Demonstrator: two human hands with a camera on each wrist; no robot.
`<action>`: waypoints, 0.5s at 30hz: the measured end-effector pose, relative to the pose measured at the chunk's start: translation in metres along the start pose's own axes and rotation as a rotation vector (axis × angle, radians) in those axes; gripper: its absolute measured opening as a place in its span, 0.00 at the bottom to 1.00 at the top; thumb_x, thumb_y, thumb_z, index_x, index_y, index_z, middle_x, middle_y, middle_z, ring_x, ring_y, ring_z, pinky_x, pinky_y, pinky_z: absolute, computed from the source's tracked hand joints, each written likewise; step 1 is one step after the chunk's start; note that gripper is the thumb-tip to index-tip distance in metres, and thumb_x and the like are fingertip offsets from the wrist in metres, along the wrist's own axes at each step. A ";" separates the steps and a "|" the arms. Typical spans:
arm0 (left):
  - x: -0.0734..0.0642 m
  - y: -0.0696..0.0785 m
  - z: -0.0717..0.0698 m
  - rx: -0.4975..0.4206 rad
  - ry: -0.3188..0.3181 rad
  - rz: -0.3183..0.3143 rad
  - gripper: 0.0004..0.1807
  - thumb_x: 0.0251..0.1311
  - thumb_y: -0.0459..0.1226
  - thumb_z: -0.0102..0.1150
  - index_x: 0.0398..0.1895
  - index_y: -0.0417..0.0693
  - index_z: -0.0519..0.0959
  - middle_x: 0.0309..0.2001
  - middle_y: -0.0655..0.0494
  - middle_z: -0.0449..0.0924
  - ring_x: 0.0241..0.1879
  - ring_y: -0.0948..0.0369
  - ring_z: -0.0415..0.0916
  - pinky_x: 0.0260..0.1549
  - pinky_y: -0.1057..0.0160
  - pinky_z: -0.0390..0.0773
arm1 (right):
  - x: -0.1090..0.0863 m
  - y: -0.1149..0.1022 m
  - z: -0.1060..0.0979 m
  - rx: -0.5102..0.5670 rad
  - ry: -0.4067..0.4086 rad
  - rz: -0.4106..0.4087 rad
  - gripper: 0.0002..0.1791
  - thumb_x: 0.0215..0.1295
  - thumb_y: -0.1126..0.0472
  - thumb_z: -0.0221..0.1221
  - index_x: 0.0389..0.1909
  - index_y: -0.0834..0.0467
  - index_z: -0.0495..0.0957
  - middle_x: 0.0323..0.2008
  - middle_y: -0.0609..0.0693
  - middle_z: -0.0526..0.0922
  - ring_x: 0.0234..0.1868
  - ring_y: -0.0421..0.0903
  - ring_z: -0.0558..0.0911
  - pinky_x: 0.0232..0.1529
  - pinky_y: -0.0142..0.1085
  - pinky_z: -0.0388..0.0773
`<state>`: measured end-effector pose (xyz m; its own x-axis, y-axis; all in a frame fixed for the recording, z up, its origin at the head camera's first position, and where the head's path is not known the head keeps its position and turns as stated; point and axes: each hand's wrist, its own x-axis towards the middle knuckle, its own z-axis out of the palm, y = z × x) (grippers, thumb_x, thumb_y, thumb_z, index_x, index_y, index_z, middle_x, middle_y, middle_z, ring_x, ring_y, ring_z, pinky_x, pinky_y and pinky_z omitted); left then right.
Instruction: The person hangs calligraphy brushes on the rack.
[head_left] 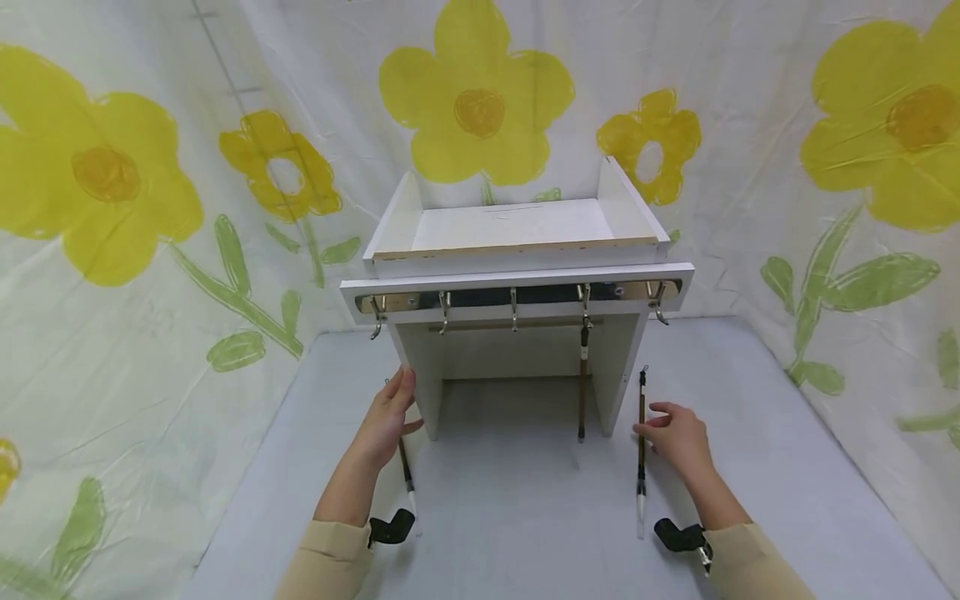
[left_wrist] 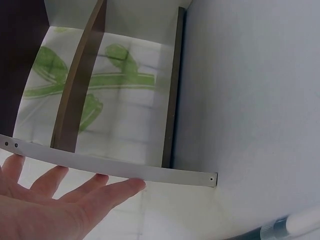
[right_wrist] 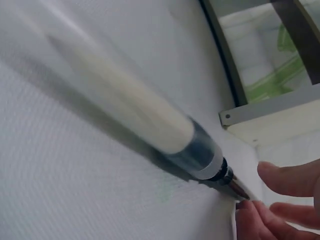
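Observation:
A white shelf unit (head_left: 517, 267) with a metal hook rail (head_left: 480, 297) stands on the table. My left hand (head_left: 388, 417) is at its left side panel (head_left: 416, 375); in the left wrist view the extended fingers (left_wrist: 125, 187) rest along the panel's edge. A capped calligraphy brush (head_left: 407, 467) lies beside that hand, partly hidden by it. My right hand (head_left: 678, 437) is at a second calligraphy brush (head_left: 642, 467) lying right of the unit. Its fingertips (right_wrist: 246, 212) are right at the brush handle, with the thumb held apart. A third brush (head_left: 583, 367) hangs from the rail.
The rail carries several double hooks. An open-topped tray section (head_left: 513, 223) tops the unit. Cloth printed with yellow flowers (head_left: 480, 112) hangs behind and at both sides. Black wrist cameras (head_left: 392, 527) sit near both sleeves, low over the pale table (head_left: 517, 517).

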<state>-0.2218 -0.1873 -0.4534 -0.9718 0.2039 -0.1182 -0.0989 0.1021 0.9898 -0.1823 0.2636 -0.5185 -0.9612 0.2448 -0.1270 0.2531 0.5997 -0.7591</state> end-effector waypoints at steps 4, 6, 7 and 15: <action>-0.001 0.000 0.001 0.006 0.006 -0.004 0.43 0.75 0.62 0.37 0.83 0.51 0.42 0.82 0.45 0.39 0.79 0.40 0.45 0.65 0.34 0.67 | 0.003 0.003 0.005 -0.029 0.000 0.004 0.35 0.62 0.59 0.70 0.64 0.72 0.69 0.44 0.68 0.85 0.28 0.46 0.84 0.29 0.38 0.82; 0.000 -0.001 0.001 0.007 0.011 -0.006 0.43 0.75 0.62 0.37 0.83 0.51 0.42 0.82 0.44 0.40 0.79 0.40 0.45 0.65 0.34 0.67 | 0.005 0.005 0.007 -0.041 0.003 -0.003 0.36 0.61 0.58 0.71 0.64 0.72 0.69 0.42 0.67 0.86 0.27 0.45 0.84 0.28 0.37 0.81; 0.000 -0.001 0.001 0.008 0.012 -0.007 0.43 0.75 0.62 0.37 0.83 0.51 0.43 0.82 0.44 0.40 0.79 0.40 0.45 0.65 0.35 0.67 | 0.007 0.006 0.008 -0.048 0.005 -0.009 0.37 0.60 0.57 0.71 0.65 0.72 0.69 0.41 0.65 0.86 0.26 0.45 0.83 0.27 0.36 0.80; 0.001 -0.002 0.000 -0.004 0.019 -0.002 0.42 0.75 0.62 0.38 0.83 0.54 0.44 0.82 0.46 0.41 0.79 0.40 0.45 0.64 0.33 0.67 | 0.009 0.003 0.011 -0.125 -0.004 -0.026 0.37 0.56 0.62 0.71 0.64 0.73 0.69 0.34 0.60 0.84 0.29 0.49 0.79 0.25 0.36 0.73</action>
<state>-0.2228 -0.1869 -0.4556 -0.9755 0.1851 -0.1191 -0.1021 0.0990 0.9898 -0.1916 0.2596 -0.5286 -0.9681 0.2247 -0.1110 0.2392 0.6965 -0.6765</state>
